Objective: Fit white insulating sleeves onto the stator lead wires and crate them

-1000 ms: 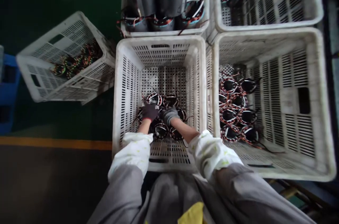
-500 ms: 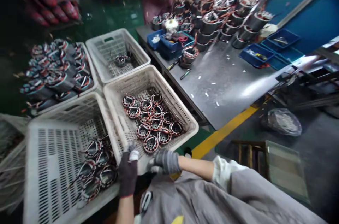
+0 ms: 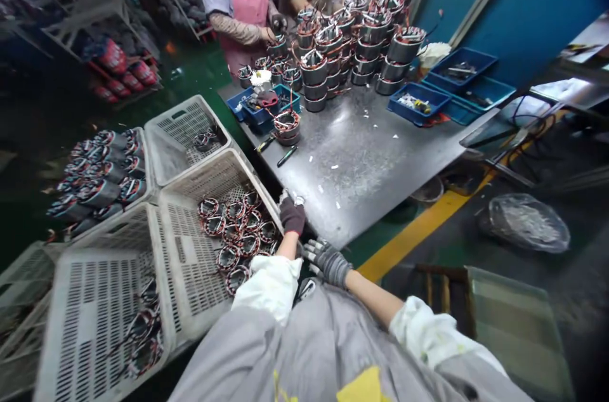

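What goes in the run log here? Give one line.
left hand: at crate rim | right hand: fingers spread, empty | crate: holds wound coils

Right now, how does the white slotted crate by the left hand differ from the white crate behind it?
Load: the near white plastic crate has copper-wound stator rings over about half its floor; the far white crate holds only a few rings in one corner. Place: the near crate's corner is by the dark-gloved left hand; the far crate is well clear of it. Shared: both slotted, open-topped, alongside the grey metal table.
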`<state>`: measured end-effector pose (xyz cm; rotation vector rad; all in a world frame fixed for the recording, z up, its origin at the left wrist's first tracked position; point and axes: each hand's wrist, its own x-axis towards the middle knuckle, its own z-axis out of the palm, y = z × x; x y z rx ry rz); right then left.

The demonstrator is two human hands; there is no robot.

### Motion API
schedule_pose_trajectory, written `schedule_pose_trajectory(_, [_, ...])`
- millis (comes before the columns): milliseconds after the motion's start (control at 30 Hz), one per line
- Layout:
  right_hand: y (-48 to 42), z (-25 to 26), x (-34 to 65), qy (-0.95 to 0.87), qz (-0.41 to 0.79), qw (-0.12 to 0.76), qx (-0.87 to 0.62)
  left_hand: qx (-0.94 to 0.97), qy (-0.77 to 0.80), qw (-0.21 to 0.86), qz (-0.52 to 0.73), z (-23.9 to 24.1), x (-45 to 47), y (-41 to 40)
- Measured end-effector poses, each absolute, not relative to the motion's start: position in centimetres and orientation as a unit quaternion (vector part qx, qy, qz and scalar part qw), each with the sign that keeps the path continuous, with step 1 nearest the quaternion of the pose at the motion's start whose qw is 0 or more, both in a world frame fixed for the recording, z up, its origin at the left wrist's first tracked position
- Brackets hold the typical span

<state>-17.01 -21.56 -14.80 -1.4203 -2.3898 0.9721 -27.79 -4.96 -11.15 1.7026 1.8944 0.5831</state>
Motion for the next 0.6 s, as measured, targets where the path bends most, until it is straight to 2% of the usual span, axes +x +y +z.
schedule_pose_trajectory(333, [-8.5, -19.7, -9.1, -0.893, 0.277, 0.133, -0.328, 0.669, 0.710, 0.124, 0.181, -17.3, -17.8, 6.6])
schedule_pose_trajectory(600, [0.2, -20.5, 1.7, -0.886, 0.304, 0.134, -0.324, 0.690, 0.681, 0.179, 0.167, -17.4, -7.5, 12.6])
